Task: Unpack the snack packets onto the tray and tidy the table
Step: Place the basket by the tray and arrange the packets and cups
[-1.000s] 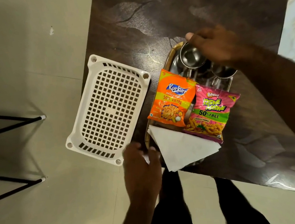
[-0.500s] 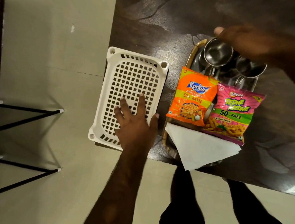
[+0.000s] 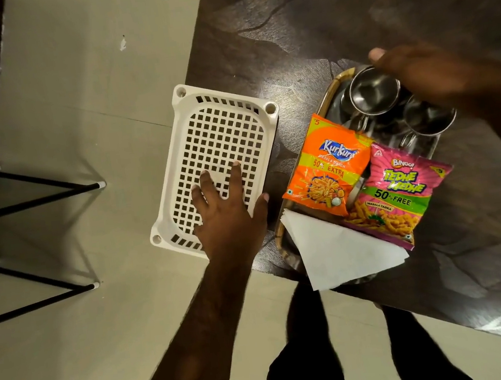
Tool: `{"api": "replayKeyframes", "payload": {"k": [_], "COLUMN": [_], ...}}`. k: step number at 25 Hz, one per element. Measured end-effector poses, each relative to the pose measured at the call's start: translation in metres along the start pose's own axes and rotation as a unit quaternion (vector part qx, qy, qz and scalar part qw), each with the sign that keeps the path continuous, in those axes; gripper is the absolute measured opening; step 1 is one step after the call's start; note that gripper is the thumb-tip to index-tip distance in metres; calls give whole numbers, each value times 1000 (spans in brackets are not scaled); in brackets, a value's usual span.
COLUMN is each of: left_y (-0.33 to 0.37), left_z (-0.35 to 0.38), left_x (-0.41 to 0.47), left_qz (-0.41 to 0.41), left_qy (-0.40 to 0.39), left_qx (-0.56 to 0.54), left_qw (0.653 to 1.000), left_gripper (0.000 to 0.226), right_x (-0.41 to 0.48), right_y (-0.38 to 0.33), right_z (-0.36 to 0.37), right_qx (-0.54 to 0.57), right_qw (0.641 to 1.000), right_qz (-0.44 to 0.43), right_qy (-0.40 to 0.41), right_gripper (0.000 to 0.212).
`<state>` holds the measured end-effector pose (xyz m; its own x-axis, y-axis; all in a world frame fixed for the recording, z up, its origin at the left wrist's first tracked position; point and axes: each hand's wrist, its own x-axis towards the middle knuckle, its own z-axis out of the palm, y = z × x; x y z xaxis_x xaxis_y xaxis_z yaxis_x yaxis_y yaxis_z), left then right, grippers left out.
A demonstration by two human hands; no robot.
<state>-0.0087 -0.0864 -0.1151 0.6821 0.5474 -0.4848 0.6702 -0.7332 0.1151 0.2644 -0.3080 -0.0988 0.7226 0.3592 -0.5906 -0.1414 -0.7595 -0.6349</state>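
I see the orange packet (image 3: 331,164) and pink packet (image 3: 398,197) side by side on the tray (image 3: 330,91), which sits on the desk (image 3: 317,23). At their 9 o'clock my left hand (image 3: 230,214) lies spread flat on the white basket (image 3: 220,136). At 1 o'clock my right hand (image 3: 424,73) is over a steel cup (image 3: 372,89) (too blurred to tell its grip).
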Motion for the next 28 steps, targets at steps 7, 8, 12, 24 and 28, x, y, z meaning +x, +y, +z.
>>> {"api": "replayKeyframes", "payload": {"k": [7,8,12,24,28], "left_y": [8,10,19,58,64], "left_z": [-18,-21,-12,38,40], "left_x": [-10,-16,-71,-114,-119], "left_qz": [26,52,44,-350,-363], "left_qy": [36,75,33,-255,-203], "left_qx": [43,21,-165,-541,-603], "left_qw": [998,996,985,721,681], "left_gripper": [76,70,47,40,46], "right_x": [4,4,3,-1,-5], "right_y": [-4,-5,-9,-3,6], "right_z": [-5,-6,-4,2,5], "right_qx": [8,12,22,4,-32], "right_qw": [999,999,999,1000,998], "right_qz": [33,31,15,9,-7], "right_qy": [-25,-26,-29,2,63], "right_gripper": [65,63,57,45,47]}}
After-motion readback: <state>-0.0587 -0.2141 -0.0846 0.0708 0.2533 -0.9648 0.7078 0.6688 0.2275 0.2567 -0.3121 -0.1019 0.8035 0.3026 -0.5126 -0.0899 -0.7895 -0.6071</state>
